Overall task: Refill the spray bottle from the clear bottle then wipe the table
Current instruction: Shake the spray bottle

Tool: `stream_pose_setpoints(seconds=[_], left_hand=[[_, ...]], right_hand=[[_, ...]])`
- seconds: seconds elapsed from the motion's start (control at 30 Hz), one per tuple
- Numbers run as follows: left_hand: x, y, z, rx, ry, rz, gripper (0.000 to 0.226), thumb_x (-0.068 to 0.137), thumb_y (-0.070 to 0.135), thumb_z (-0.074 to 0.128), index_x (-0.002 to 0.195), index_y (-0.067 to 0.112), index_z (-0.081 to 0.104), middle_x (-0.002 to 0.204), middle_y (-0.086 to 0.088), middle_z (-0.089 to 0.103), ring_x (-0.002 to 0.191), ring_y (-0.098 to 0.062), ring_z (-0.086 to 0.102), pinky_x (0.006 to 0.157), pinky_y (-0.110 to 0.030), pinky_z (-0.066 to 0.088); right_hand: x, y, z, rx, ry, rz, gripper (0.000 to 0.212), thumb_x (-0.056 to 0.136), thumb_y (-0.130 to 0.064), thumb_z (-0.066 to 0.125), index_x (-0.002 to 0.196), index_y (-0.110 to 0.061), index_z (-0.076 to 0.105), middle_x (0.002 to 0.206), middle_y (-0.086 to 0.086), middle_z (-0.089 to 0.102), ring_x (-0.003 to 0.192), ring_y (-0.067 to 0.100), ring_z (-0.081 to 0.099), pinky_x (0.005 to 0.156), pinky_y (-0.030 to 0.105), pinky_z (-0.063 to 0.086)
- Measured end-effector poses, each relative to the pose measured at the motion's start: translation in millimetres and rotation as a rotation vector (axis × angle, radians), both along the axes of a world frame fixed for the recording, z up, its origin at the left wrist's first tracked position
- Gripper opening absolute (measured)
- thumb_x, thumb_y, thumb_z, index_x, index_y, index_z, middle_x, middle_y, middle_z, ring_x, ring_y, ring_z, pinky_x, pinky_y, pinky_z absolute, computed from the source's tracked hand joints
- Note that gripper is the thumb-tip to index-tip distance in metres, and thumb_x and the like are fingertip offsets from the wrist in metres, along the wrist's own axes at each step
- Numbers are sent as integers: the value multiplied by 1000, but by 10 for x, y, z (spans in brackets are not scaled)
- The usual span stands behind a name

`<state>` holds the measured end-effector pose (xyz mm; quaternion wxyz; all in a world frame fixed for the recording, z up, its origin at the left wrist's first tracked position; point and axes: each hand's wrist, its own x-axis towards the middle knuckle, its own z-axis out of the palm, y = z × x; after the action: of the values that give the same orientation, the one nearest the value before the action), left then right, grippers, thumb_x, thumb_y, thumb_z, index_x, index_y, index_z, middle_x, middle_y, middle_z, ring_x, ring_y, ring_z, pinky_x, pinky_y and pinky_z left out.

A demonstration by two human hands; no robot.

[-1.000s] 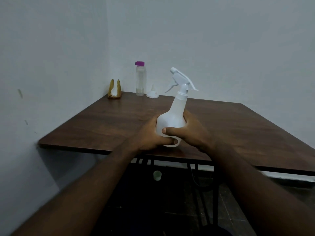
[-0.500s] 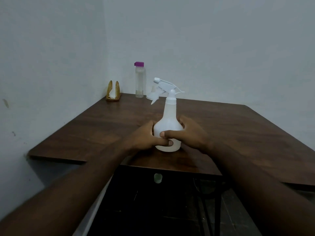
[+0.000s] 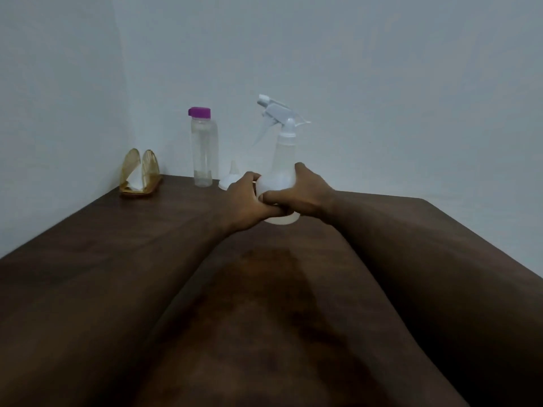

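Note:
A white spray bottle (image 3: pixel 282 160) stands upright on the dark wooden table (image 3: pixel 123 259), its trigger head pointing left. My left hand (image 3: pixel 245 201) and my right hand (image 3: pixel 302 193) both grip its round base, fingers curled round it from either side. To its left, near the back wall, stands the clear bottle (image 3: pixel 203 151) with a purple cap. A small white funnel (image 3: pixel 231 178) lies upside down on the table between the two bottles, partly hidden by my left hand.
A golden napkin holder (image 3: pixel 142 174) with white napkins sits in the back left corner. Grey walls close off the table at the left and the back. The table's right edge runs diagonally at the right.
I have moved closer and both hands have carried the spray bottle farther onto the table, toward the clear bottle. The table's front edge has dropped out of view.

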<state>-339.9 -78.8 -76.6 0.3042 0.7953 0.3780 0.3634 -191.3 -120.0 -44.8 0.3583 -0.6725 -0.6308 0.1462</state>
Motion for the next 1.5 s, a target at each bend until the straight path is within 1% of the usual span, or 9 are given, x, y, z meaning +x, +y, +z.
stream_pose_setpoints(seconds=[0.1, 0.27, 0.43, 0.53, 0.73, 1.0, 1.17, 1.33, 1.5], left_hand=[[300, 513, -23, -4, -18, -6, 94, 58, 47, 87, 133, 15, 41, 112, 6, 59, 94, -8, 58, 67, -16, 43], [591, 1063, -236, -181, -28, 25, 124, 49, 60, 81, 148, 17, 20, 120, 0, 60, 109, -19, 59, 95, -37, 48], [694, 1297, -340, -167, 146, 112, 43, 84, 40, 71, 112, 11, 55, 108, -13, 64, 99, -25, 60, 85, -32, 46], [775, 1316, -447, -170, 45, 320, 42, 76, 54, 71, 91, 19, 53, 79, 4, 57, 75, -14, 56, 61, -26, 39], [927, 1377, -556, -80, 83, 390, 36, 86, 47, 61, 93, 13, 57, 92, -4, 59, 88, -21, 59, 73, -32, 44], [953, 1422, -658, 78, 246, 324, 60, 88, 50, 54, 140, 23, 43, 120, -9, 49, 114, -27, 50, 91, -35, 39], [963, 1421, -656, 79, 274, 314, 62, 86, 50, 56, 140, 23, 44, 118, -11, 48, 114, -29, 49, 93, -36, 39], [965, 1448, -662, 77, 294, 303, 64, 84, 49, 56, 142, 25, 41, 119, -9, 46, 116, -28, 48, 94, -36, 39], [966, 1470, -634, 30, 249, 296, 60, 83, 45, 56, 138, 26, 44, 121, -10, 49, 118, -28, 47, 96, -36, 37]], right_hand=[[264, 480, -48, 63, -14, -44, 84, 47, -59, 76, 120, -21, 57, 106, -3, 66, 96, 16, 64, 76, 34, 57], [566, 1061, -171, 68, 49, -74, 73, 66, -43, 83, 124, -17, 47, 113, -4, 56, 100, 15, 55, 68, 23, 45], [699, 1421, -206, 56, 45, -85, 76, 66, -43, 83, 127, -18, 45, 119, -3, 57, 106, 17, 55, 87, 34, 50], [732, 1536, -208, 54, 84, -118, 75, 67, -40, 84, 127, -16, 45, 115, -4, 56, 104, 16, 55, 84, 32, 49], [767, 1702, -325, -7, 117, -153, 81, 66, -40, 84, 130, -16, 42, 122, -3, 55, 112, 19, 54, 86, 31, 45], [896, 1921, -504, 1, 106, -137, 87, 67, -40, 85, 133, -16, 33, 124, -2, 52, 112, 18, 52, 89, 33, 47], [881, 1936, -495, -20, 67, -105, 85, 70, -41, 83, 135, -18, 33, 124, -1, 49, 111, 19, 51, 84, 32, 45], [869, 1890, -548, -11, 72, -107, 97, 62, -53, 81, 141, -26, 32, 131, 2, 46, 120, 22, 49, 98, 43, 48], [833, 1760, -543, -30, 111, -81, 102, 74, -37, 83, 152, -21, 18, 147, -2, 38, 126, 16, 43, 100, 33, 40]])
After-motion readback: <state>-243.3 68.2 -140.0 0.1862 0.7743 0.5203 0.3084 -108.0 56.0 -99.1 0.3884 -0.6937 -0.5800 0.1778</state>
